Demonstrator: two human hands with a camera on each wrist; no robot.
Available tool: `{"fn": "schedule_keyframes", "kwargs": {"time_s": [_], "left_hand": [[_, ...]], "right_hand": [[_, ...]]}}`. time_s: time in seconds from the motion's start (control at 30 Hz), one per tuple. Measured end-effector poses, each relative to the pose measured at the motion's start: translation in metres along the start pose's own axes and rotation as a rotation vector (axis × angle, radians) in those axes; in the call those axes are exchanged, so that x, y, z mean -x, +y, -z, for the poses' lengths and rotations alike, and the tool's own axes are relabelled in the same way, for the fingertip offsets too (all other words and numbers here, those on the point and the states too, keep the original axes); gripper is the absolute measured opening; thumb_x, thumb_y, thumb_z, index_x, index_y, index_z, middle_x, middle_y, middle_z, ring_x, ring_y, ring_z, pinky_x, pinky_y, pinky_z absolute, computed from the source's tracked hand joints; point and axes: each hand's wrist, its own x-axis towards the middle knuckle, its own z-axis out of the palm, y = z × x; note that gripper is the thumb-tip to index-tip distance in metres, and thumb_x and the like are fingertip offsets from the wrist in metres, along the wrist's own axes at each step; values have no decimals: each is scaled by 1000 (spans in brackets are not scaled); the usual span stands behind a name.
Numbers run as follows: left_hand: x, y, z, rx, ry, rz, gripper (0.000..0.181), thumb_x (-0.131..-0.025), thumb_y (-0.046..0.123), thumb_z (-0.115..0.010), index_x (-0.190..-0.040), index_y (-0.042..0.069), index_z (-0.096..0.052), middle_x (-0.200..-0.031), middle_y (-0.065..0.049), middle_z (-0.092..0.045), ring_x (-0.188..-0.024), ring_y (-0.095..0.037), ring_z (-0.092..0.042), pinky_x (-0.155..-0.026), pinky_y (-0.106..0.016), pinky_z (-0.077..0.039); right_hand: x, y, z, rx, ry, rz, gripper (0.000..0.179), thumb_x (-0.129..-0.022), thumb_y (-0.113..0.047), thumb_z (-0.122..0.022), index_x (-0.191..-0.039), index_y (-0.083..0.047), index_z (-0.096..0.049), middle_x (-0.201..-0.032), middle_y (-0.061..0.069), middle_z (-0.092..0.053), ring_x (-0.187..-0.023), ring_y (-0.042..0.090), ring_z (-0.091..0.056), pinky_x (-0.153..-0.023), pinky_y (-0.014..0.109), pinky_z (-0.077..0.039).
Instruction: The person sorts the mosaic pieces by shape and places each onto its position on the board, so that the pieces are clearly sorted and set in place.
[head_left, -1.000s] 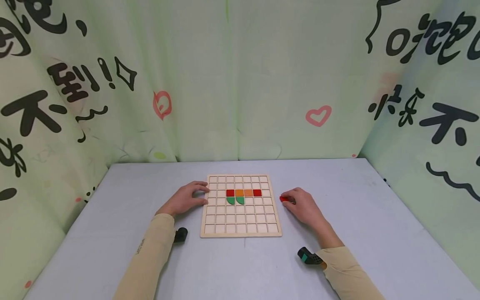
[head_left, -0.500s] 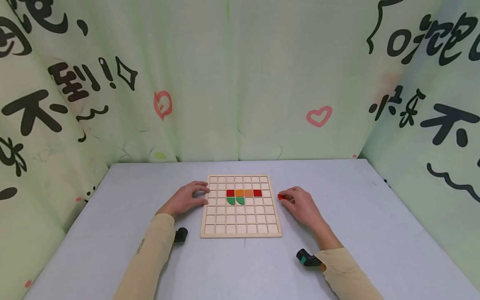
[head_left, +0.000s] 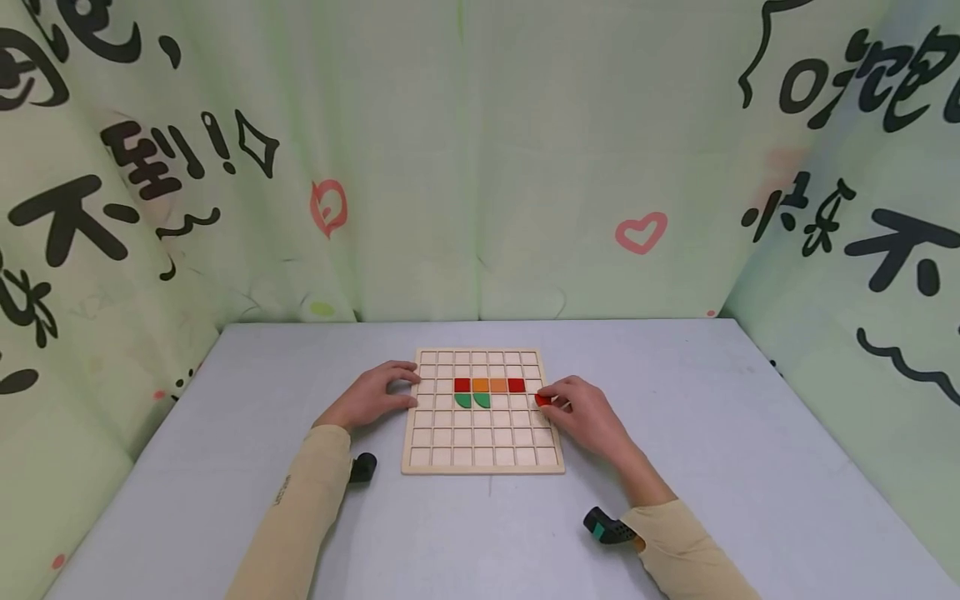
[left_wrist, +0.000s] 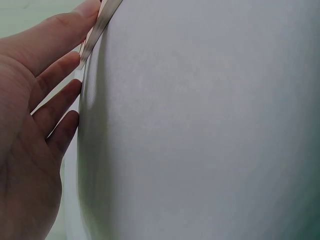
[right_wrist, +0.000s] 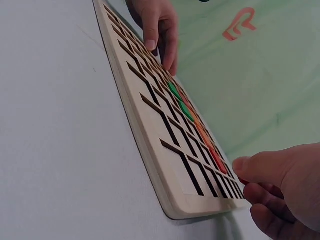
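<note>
A square wooden grid board lies flat on the table in the head view. One row of its cells holds two red tiles at the ends and two orange tiles between them. Just below the left pair sit two green quarter-round tiles. My left hand rests against the board's left edge, thumb and fingers spread and fairly straight. My right hand pinches a small red tile between thumb and fingers over the board's right edge. Its exact shape is partly hidden by the fingers.
The white table surrounds the board. A pale green curtain with black writing and pink hearts stands behind and at both sides. Black wrist cameras sit at both wrists.
My right hand has moved left with the red tile, from the bare table beside the board to above its right edge. The left hand stays on the left edge.
</note>
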Motion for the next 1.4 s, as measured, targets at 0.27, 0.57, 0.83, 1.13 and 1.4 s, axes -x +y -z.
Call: {"fn": "schedule_keyframes", "kwargs": {"time_s": [0.27,0.57,0.83,1.13,1.4], "left_hand": [[1,2,0,11,-2,28,40,-88,24,-75,-124,10,-67,-148,-3,-46,-141,-28,-34,-116,-46,-29],[2,3,1,8,0,0,38,-88,22,-74,-123,10,-67,-147,-5,-47,-140,-29,-35,-115,-47,-30],[1,2,0,15,-2,1,38,-88,22,-75,-122,10,-67,-146,-5,-47,-140,-29,-35,-115,-47,-29],[0,2,0,23,1,14,38,-87,23,-75,-122,10,-67,-147,-5,-47,-141,-30,-34,-115,-48,-29],[0,2,-1,17,4,4,39,-87,22,-75,-123,10,-67,-146,-5,-47,-140,-29,-35,-115,-47,-30]], "right_hand": [[1,-11,-9,-20,-22,13,23,-87,-11,-73,-109,-5,-74,-101,7,-64,-83,16,-59,-75,30,-54],[1,-20,-16,-31,-48,35,20,-87,-11,-74,-106,-7,-74,-100,3,-63,-82,12,-58,-73,28,-53],[-4,-25,-22,-6,-61,58,21,-85,-10,-75,-106,-7,-74,-97,2,-62,-79,12,-54,-70,25,-51],[-14,-29,-23,8,-110,84,21,-87,-7,-73,-108,-3,-73,-90,2,-61,-77,12,-52,-67,25,-49],[-23,-31,-28,26,-107,79,19,-87,-9,-74,-105,-4,-74,-93,2,-64,-79,13,-54,-71,27,-51]]}}
